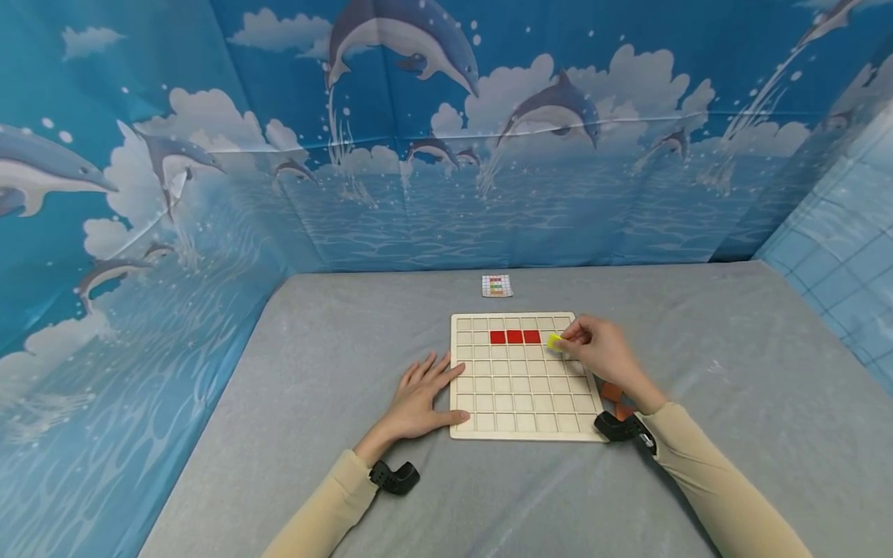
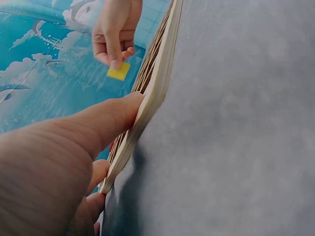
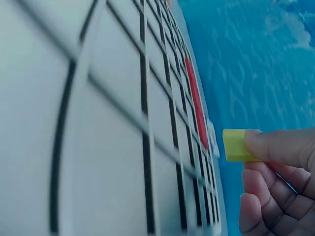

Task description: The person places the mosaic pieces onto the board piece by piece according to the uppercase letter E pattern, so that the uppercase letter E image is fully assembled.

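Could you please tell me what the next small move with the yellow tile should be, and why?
I would probably lower the yellow tile into a bare cell of the board, since the right-hand grip pinches it above the board and three red tiles already sit in cells. The card looks too small to settle which cell.

In the head view, the right arm (image 1: 705,457) is partly hiding the orange blocks (image 1: 611,392) right of centre; the marks on the card (image 1: 497,286) near the middle are looking too small to read. In the right wrist view, the board (image 3: 108,162) is blurring at left, and the right hand (image 3: 280,172) is running off the right edge.
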A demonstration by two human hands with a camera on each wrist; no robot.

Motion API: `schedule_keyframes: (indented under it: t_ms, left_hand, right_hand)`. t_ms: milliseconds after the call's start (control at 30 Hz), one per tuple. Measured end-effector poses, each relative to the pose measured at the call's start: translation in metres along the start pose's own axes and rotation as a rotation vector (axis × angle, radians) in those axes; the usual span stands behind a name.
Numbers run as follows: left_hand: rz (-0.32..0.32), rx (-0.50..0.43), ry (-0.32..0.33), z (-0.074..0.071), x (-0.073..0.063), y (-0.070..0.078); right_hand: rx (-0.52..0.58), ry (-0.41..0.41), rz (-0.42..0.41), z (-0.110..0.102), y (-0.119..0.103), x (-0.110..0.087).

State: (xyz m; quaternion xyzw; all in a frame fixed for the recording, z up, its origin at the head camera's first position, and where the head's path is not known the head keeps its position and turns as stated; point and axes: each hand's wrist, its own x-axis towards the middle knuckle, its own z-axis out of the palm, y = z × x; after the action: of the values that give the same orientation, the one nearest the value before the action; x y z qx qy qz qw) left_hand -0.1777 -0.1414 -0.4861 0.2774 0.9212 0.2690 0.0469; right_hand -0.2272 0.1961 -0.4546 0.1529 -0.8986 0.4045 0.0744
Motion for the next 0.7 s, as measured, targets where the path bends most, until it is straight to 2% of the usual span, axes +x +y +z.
schedule_keyframes:
  t_ms: [433,700]
  left_hand:
    - [0.001,-0.010,-0.002,-0.002,0.000,0.003]
    - [-0.018,-0.006,-0.006,-0.002,0.000,0.003]
  right_hand:
    - [0.067,-0.096,-0.051,0.032,-0.029,0.013]
    - [0.071,-0.095,-0.105,0.050,-0.036,0.022]
